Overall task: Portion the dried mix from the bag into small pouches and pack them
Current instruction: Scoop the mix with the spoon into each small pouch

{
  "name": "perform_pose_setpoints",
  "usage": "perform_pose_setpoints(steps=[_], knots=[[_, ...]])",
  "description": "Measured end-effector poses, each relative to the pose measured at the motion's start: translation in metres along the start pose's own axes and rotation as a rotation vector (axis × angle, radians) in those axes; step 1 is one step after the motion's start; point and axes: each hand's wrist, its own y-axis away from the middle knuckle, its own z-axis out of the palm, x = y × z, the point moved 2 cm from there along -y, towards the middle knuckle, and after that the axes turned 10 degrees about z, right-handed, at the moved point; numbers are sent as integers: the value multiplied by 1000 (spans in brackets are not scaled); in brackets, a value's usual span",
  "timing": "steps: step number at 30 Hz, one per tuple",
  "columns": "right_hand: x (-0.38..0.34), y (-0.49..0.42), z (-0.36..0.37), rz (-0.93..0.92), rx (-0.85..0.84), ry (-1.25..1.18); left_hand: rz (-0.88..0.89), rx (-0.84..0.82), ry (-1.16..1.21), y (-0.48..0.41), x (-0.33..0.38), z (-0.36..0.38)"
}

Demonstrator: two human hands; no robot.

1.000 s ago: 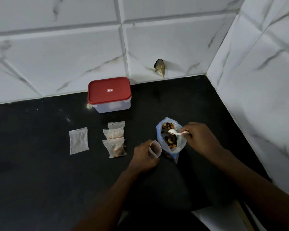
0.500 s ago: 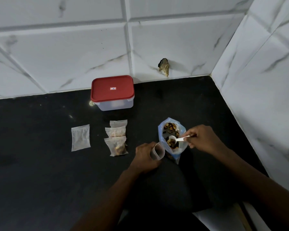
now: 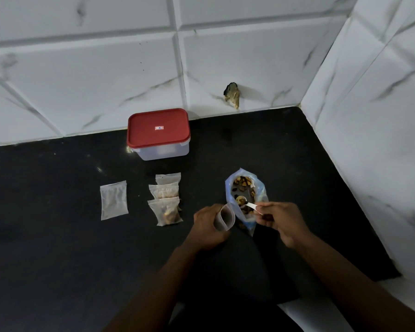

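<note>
Bag point(image 3: 228, 191): crinkled translucent blue plastic

On the table point(image 3: 58, 236), a lidded box point(image 3: 158, 135) stands at the back near the wall point(image 3: 82, 80). In front of it lie three filled pouches point(image 3: 165, 200), overlapping in a row, with a flat pouch point(image 3: 113, 200) to their left. To their right stands the bag point(image 3: 259, 188), with a spoon point(image 3: 248, 204) in the right hand point(image 3: 282, 222) at its mouth. The left hand point(image 3: 207, 226) holds an open pouch point(image 3: 225, 218) just left of the bag.

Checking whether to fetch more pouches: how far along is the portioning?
Done: three overlapping pouches, at least two visibly filled. In hand: left hand holds an open pouch; right hand holds a loaded spoon in the bag. Left: flat empty pouch, and packing; the red-lidded container is closed.
</note>
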Motion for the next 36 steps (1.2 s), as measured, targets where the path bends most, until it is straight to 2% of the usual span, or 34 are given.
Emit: perform_pose_setpoints(steps=[2, 6, 12, 17, 20, 27, 36], knots=[[1, 1, 0, 35, -11, -58, 13, 1, -6, 0, 0, -1], [1, 3, 1, -7, 19, 29, 31, 48, -3, 3, 1, 2], [-1, 2, 10, -210, 147, 325, 24, -21, -46, 0, -7, 3], [-6, 0, 9, -15, 26, 37, 41, -24, -23, -2, -8, 0], [-8, 2, 1, 19, -23, -63, 29, 62, 51, 1, -12, 1], [-11, 5, -16, 24, -85, -155, -31, 137, 196, -1, -12, -3], [-18, 20, -23, -30, -186, -131, -31, 200, 181, -12, -11, -6]])
